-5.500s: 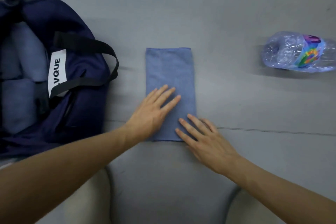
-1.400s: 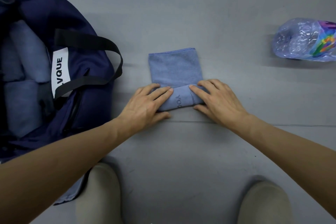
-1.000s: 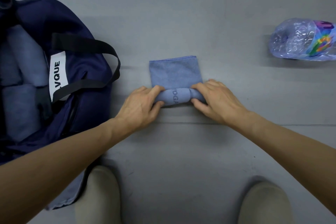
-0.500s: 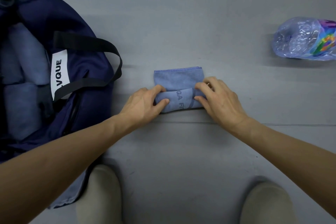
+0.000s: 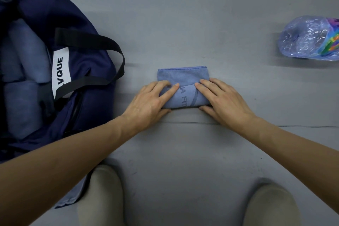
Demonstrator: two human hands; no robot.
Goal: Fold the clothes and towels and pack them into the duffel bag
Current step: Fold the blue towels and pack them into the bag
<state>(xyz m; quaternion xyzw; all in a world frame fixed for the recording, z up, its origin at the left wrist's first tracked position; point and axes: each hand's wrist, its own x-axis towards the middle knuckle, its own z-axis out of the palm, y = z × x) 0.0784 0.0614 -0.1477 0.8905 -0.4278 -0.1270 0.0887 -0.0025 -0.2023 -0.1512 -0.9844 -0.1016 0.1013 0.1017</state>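
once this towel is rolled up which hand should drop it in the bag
Probably the left. The left hand rests on the end of the towel nearest the open duffel bag, which lies to that side. The right hand sits on the far end and would have to cross over.

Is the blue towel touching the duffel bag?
Apart. The head view shows bare grey floor between the blue towel and the duffel bag; the left hand and right hand press only the towel.
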